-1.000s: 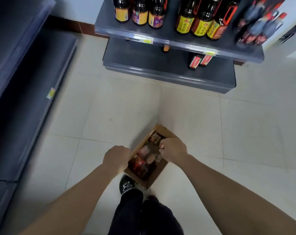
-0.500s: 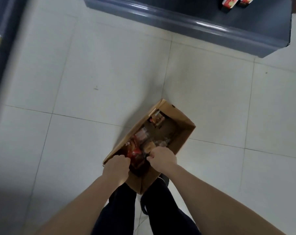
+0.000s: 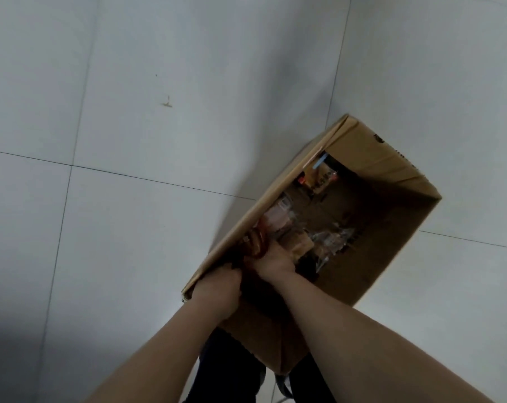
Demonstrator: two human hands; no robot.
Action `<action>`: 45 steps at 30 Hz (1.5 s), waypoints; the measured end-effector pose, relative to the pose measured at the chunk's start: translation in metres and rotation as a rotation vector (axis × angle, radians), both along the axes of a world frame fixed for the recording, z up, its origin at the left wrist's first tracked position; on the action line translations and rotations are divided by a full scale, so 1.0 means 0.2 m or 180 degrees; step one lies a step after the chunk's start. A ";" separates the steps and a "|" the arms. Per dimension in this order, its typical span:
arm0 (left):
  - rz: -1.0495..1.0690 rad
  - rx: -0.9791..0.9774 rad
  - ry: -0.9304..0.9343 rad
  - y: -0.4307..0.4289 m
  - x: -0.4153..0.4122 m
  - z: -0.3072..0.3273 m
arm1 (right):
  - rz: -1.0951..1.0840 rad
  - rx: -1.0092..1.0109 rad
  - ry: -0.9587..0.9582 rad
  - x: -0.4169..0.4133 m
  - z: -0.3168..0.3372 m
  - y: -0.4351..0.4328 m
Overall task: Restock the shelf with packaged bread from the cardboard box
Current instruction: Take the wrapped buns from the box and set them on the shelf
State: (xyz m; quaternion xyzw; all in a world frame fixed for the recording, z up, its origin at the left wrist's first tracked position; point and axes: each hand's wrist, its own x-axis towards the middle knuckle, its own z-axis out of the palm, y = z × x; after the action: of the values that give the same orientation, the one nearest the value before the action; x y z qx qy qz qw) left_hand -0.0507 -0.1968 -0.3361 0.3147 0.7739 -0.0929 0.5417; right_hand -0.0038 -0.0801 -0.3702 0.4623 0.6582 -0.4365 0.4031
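An open cardboard box (image 3: 392,167) stands on the tiled floor just in front of my legs. Several packaged breads in clear and coloured wrappers (image 3: 319,239) lie along its left side and bottom. Both my hands reach into its near left corner. My left hand (image 3: 220,289) curls over the box's left rim, with its fingertips hidden in the dark inside. My right hand (image 3: 271,258) is inside the box and grips a reddish-brown bread package (image 3: 256,242) against the left wall.
Pale floor tiles (image 3: 159,141) with thin grout lines surround the box on all sides. My dark trouser legs (image 3: 229,370) show below the box. No shelf is in view.
The view has dropped and closed in on the box, and the shelves have left the frame. Both hands went deeper into the near left corner, and the right hand took hold of the reddish package.
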 end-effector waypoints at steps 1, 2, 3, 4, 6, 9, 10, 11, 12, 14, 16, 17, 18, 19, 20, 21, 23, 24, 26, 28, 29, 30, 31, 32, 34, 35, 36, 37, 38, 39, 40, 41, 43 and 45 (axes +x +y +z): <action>0.0040 0.0025 0.0010 0.00 0.00 -0.01 | 0.0075 0.0058 -0.0070 0.00 -0.02 -0.01; 0.0082 0.0042 0.0010 0.00 0.00 -0.01 | 0.0119 0.0045 -0.0116 0.00 -0.01 0.00; 0.0130 0.0048 -0.0001 0.00 -0.01 -0.01 | 0.0090 -0.0008 -0.0157 0.00 -0.01 0.02; 0.0174 0.0045 -0.0020 0.00 -0.01 0.00 | 0.0009 -0.0065 -0.0181 0.01 0.01 0.06; 0.0220 0.0046 -0.0036 0.01 -0.02 0.02 | -0.0211 -0.0047 -0.0218 0.02 0.07 0.15; 0.0236 0.0107 -0.0005 0.07 -0.01 0.07 | -0.0894 0.0194 -0.0152 0.06 0.16 0.33; 0.0239 0.0156 0.0010 0.10 -0.01 0.08 | -0.1358 0.0179 -0.0111 0.07 0.19 0.39; 0.0251 0.0212 0.0026 0.14 0.00 0.08 | -0.1817 0.0148 -0.0067 0.09 0.21 0.44; 0.0277 0.0273 0.0046 0.18 0.00 0.07 | -0.2174 0.0161 0.0026 0.10 0.22 0.49; 0.0339 0.0403 0.0095 0.27 0.01 0.02 | -0.2517 0.0407 0.0272 0.13 0.22 0.54; 0.0450 0.0517 0.0111 0.35 0.01 -0.06 | -0.2703 0.0789 0.0512 0.13 0.20 0.56; 0.0514 0.0531 0.0087 0.38 0.01 -0.11 | -0.2788 0.0938 0.0571 0.12 0.19 0.57; 0.0555 0.0518 0.0042 0.41 0.00 -0.16 | -0.2820 0.1026 0.0579 0.10 0.17 0.58; 0.0571 0.0489 -0.0008 0.43 0.00 -0.21 | -0.2784 0.1043 0.0608 0.09 0.15 0.58; 0.0583 0.0453 -0.0054 0.45 -0.01 -0.25 | -0.2681 0.1006 0.0646 0.07 0.13 0.58; 0.0637 0.0418 -0.0108 0.46 -0.01 -0.29 | -0.2582 0.0945 0.0703 0.06 0.11 0.58; 0.1054 0.0387 -0.0201 0.50 -0.01 -0.33 | -0.2520 0.0862 0.0763 0.06 0.07 0.57; 0.1329 0.0387 -0.0189 0.52 -0.01 -0.35 | -0.2565 0.0830 0.0752 0.06 0.05 0.57; 0.1865 0.0428 0.0013 0.55 0.00 -0.37 | -0.2666 0.0785 0.0717 0.06 0.03 0.58; 0.2319 0.0345 0.0233 0.58 -0.01 -0.38 | -0.2653 0.0752 0.0689 0.07 0.02 0.58; 0.2388 0.0175 0.0234 0.59 -0.02 -0.37 | -0.2627 0.0746 0.0693 0.07 0.01 0.58; 0.2397 0.0001 0.0174 0.60 -0.02 -0.37 | -0.2596 0.0761 0.0697 0.07 0.02 0.58; 0.2395 -0.0142 0.0083 0.60 -0.02 -0.35 | -0.2542 0.0806 0.0690 0.07 0.02 0.58; 0.2411 -0.0243 0.0003 0.61 -0.02 -0.33 | -0.2472 0.0873 0.0664 0.07 0.03 0.58; 0.2521 -0.0319 -0.0127 0.62 -0.01 -0.26 | -0.2370 0.0988 0.0606 0.06 0.07 0.59; 0.2564 -0.0345 -0.0185 0.62 0.01 -0.22 | -0.2332 0.1029 0.0581 0.06 0.09 0.60; 0.2531 -0.0376 -0.0253 0.62 0.03 -0.19 | -0.2284 0.1055 0.0561 0.06 0.12 0.60; 0.2450 -0.0432 -0.0316 0.62 0.06 -0.16 | -0.2218 0.1075 0.0540 0.06 0.15 0.61; 0.2363 -0.0478 -0.0341 0.61 0.08 -0.13 | -0.2139 0.1100 0.0529 0.07 0.19 0.61; 0.2298 -0.0487 -0.0314 0.61 0.11 -0.09 | -0.2054 0.1130 0.0522 0.07 0.22 0.61; 0.2281 -0.0468 -0.0247 0.60 0.12 -0.06 | -0.1989 0.1172 0.0518 0.08 0.26 0.60; 0.2315 -0.0455 -0.0168 0.60 0.13 -0.02 | -0.1949 0.1216 0.0504 0.09 0.30 0.60; 0.2459 -0.0380 -0.0032 0.59 0.14 0.07 | -0.1915 0.1272 0.0486 0.10 0.39 0.60; 0.2529 -0.0205 0.0049 0.59 0.13 0.20 | -0.1880 0.1294 0.0485 0.11 0.50 0.59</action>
State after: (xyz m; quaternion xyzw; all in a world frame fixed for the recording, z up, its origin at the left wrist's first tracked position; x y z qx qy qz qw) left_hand -0.0246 -0.0794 -0.2956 -0.0269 0.8361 0.0973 0.5392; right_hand 0.0180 0.0388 -0.2703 0.6693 0.5977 -0.4276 0.1094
